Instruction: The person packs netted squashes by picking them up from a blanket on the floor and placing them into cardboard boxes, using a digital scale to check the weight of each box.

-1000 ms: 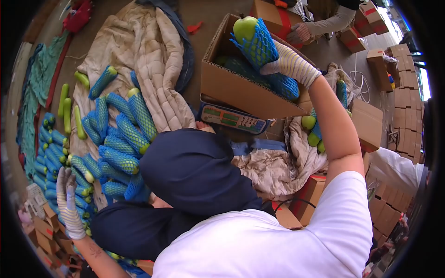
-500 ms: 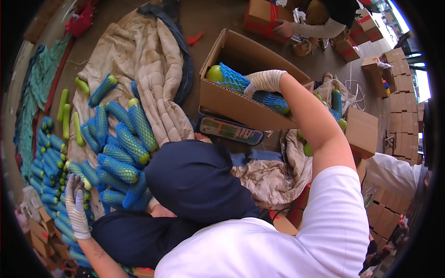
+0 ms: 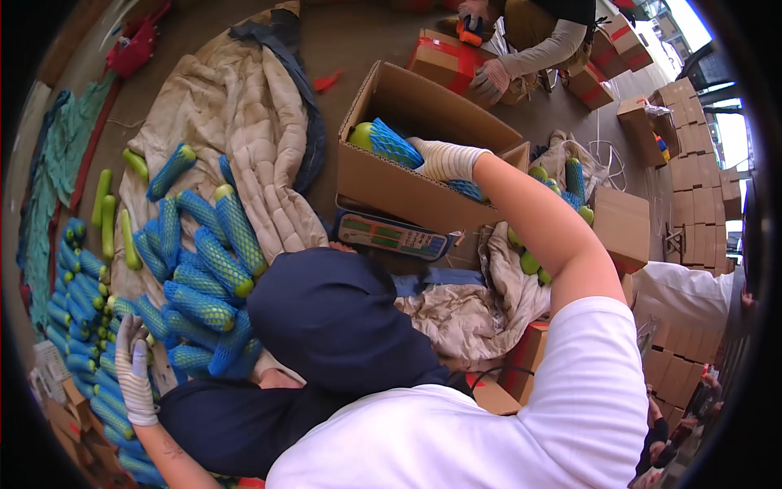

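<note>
My right hand, in a striped glove, reaches into an open cardboard box. Its fingers curl round a long green gourd in a blue foam net, which lies along the inside of the box; the fingertips are partly hidden. Beneath the box is a digital scale. Down at the left, my gloved left hand has its fingers stretched out beside a heap of netted gourds, with nothing seen in it.
A beige quilt lies under the heap. Several bare green gourds are at its left edge. Another person's gloved hand rests on a red-taped box. Cartons are stacked at the right.
My right hand has shifted slightly left along the netted gourd in the box. The view has moved a little. The other person's second hand now shows, holding an orange-and-black tool.
</note>
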Motion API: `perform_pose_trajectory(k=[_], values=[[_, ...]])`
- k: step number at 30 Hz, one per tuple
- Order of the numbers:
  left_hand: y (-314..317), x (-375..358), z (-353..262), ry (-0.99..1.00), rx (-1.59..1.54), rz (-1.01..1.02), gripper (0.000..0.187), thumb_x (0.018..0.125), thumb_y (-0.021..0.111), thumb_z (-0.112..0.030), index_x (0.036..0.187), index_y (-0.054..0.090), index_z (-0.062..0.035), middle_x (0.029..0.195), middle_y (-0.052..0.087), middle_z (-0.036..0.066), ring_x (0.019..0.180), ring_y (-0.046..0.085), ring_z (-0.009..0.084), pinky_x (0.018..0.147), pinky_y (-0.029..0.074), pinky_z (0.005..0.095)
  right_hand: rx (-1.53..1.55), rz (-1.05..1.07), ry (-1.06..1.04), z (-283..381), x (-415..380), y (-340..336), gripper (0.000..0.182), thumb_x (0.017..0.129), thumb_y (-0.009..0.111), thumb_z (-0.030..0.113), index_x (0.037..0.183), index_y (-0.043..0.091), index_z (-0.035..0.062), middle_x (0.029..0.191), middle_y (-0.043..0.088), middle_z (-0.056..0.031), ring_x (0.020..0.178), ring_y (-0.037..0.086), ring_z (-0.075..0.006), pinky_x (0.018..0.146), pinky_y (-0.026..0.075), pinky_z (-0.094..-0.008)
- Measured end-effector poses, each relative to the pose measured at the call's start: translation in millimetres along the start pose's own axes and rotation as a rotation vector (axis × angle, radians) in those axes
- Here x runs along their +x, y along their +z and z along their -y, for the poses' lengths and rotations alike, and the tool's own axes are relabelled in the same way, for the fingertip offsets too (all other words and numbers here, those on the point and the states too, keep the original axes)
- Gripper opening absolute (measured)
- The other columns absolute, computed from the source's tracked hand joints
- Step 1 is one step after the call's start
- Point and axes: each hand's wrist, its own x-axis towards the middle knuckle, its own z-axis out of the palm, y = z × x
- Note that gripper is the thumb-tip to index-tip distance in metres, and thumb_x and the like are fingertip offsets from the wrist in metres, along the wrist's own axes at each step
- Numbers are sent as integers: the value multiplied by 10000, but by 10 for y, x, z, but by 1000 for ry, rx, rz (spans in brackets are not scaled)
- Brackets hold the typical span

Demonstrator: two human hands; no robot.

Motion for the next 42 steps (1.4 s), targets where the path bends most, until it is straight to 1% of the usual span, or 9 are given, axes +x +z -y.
perform_pose_trajectory(k=[3,5,8,11,25,28,33,40,42], values=[[-40,-67,-54,24,-14,-11,542,948,523,-278,1398,377,-14,1325,474,165,1179,493,251,1027,358,362,220,1,-33,144,-256,-296,763,737,737,402,1347,447,48,1240,560,-177,1177,512,-287,1010,380,-372],[-71,-154,-88,20,-28,-20,538,951,518,-274,1398,376,-9,1322,476,161,1174,497,245,1025,362,359,279,-390,-205,23,-275,-407,729,756,718,438,1324,486,45,1258,557,-149,1184,512,-257,1015,381,-350],[-132,-219,-52,10,-78,-79,513,966,494,-242,1399,368,3,1339,467,162,1181,496,230,1023,373,350,463,-446,-331,-169,-317,-457,681,787,714,396,1320,486,38,1244,569,-146,1179,519,-242,1012,385,-329],[-172,-237,5,19,-82,-76,503,969,490,-237,1398,373,-2,1341,469,163,1186,492,231,1029,366,349,438,-425,-314,-17,-574,-413,562,825,710,271,1297,510,40,1234,575,-87,1159,527,-177,998,395,-289],[208,-215,-302,63,22,-25,533,938,539,-252,1388,392,-7,1330,483,171,1206,488,258,1037,349,360,-92,-141,-117,125,-126,-154,695,749,729,290,1335,454,38,1226,580,-169,1141,544,-285,995,408,-357],[435,-32,-508,97,-36,52,521,925,552,-209,1377,401,1,1330,487,164,1224,481,265,1047,343,363,62,5,-103,88,-4,-110,724,706,755,369,1290,499,26,1171,603,-154,1090,568,-274,968,421,-375],[1016,408,-1155,195,-44,174,478,888,578,-137,1330,464,3,1258,556,132,1152,534,240,1017,371,351,459,211,-146,-10,31,-195,645,663,741,240,1236,536,27,1097,624,-108,990,587,-212,924,443,-319],[2231,1229,-2289,852,231,535,429,823,623,-129,1225,544,-3,1155,595,167,1082,575,298,947,434,356,1097,-170,-490,-148,-947,-960,778,592,774,249,1269,495,-12,1137,615,-92,1004,601,-186,907,482,-342],[2841,1403,-2603,1039,282,680,413,823,614,-126,1214,547,-10,1144,594,170,1062,571,328,924,448,378,1007,-524,-642,-226,-1161,-1017,598,654,772,182,1195,560,36,1062,649,-58,949,625,-165,848,514,-318]])
